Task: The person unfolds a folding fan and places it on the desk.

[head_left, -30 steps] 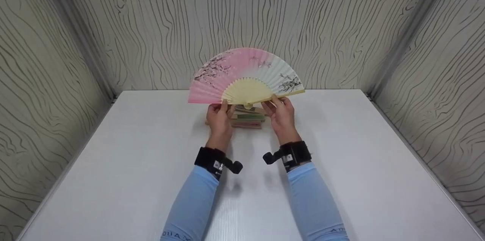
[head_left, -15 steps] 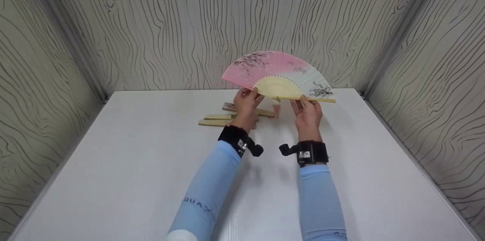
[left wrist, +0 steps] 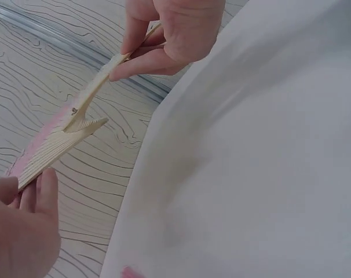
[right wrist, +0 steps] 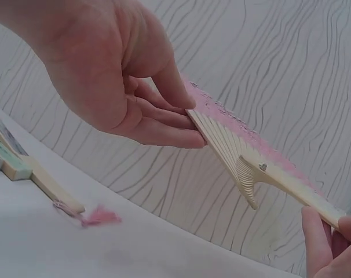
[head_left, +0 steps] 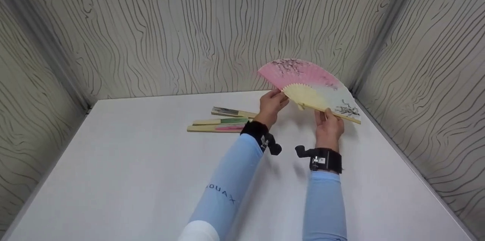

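A spread folding fan (head_left: 303, 76), pink on the left and fading to white with dark blossom branches, is held up above the back right of the table. My left hand (head_left: 270, 105) pinches its left edge between thumb and fingers. The right hand (head_left: 329, 129) pinches the opposite guard stick, near its middle. In the right wrist view the pale ribs (right wrist: 225, 147) run down to a small metal rivet (right wrist: 262, 167), and the guard stick there stands apart from the rib stack. Both hands also grip the fan (left wrist: 77, 124) in the left wrist view.
Several folded fans, among them a grey one (head_left: 227, 111), a green one (head_left: 223, 121) and a pink one (head_left: 216, 129), lie on the white table (head_left: 132, 172) left of my left wrist. A pink tassel (right wrist: 101, 215) hangs off one. Wood-patterned walls (head_left: 170, 36) rise behind and beside the table.
Both hands have carried the spread fan to the right, and its right end now tilts down. The folded fans behind the hands have come into fuller view. My grip looks the same.
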The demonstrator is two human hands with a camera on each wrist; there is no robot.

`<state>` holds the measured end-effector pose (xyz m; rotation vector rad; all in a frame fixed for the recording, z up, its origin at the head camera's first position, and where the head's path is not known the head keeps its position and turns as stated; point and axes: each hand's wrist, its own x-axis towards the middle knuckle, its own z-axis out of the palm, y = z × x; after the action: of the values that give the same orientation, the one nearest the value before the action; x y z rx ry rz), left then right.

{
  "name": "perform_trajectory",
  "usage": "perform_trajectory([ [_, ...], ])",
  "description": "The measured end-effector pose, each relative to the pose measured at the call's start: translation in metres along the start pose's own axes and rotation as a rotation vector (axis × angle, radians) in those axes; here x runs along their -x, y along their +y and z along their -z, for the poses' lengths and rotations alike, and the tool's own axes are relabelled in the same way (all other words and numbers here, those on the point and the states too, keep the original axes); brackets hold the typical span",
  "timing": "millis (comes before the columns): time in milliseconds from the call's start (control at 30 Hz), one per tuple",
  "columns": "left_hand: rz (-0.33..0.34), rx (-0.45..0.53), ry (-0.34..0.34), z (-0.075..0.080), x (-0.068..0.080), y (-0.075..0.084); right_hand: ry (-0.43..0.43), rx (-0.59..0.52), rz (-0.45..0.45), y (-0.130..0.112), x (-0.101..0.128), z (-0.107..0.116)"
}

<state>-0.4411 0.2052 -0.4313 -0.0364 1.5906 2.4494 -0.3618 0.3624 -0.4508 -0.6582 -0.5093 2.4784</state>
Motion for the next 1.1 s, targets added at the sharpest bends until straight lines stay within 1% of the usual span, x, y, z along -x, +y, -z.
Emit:
perform_trajectory([
  [67, 0.022, -0.014, -0.050, -0.001, -0.003, -0.007, 0.029, -0.012, 0.005, -0.003, -0.004, 0.004],
  [133, 0.045, -0.017, -0.099, 0.000, -0.006, -0.016, 0.076, 0.014, 0.015, -0.006, -0.007, 0.009],
  [200, 0.064, -0.014, -0.151, 0.002, -0.007, -0.024, 0.121, 0.066, 0.029, -0.006, -0.009, 0.013],
  [267, 0.082, -0.004, -0.187, 0.005, -0.009, -0.031, 0.157, 0.131, 0.043, -0.005, -0.011, 0.016],
  [333, 0.104, 0.012, -0.208, 0.007, -0.011, -0.036, 0.183, 0.209, 0.053, -0.004, -0.012, 0.019],
  [500, 0.179, 0.090, -0.212, 0.006, -0.013, -0.043, 0.207, 0.393, 0.041, -0.006, -0.010, 0.024],
  [600, 0.217, 0.121, -0.225, 0.004, -0.014, -0.048, 0.226, 0.478, 0.037, -0.008, -0.010, 0.027],
  [733, 0.234, 0.114, -0.248, 0.004, -0.016, -0.056, 0.251, 0.501, 0.028, -0.007, -0.012, 0.030],
  [867, 0.243, 0.117, -0.254, 0.002, -0.014, -0.064, 0.269, 0.521, 0.037, -0.005, -0.016, 0.031],
  [1000, 0.228, 0.099, -0.260, -0.002, -0.012, -0.070, 0.280, 0.564, 0.053, -0.006, -0.019, 0.033],
  [1100, 0.219, 0.070, -0.259, -0.004, -0.010, -0.074, 0.267, 0.555, 0.048, -0.007, -0.019, 0.035],
])
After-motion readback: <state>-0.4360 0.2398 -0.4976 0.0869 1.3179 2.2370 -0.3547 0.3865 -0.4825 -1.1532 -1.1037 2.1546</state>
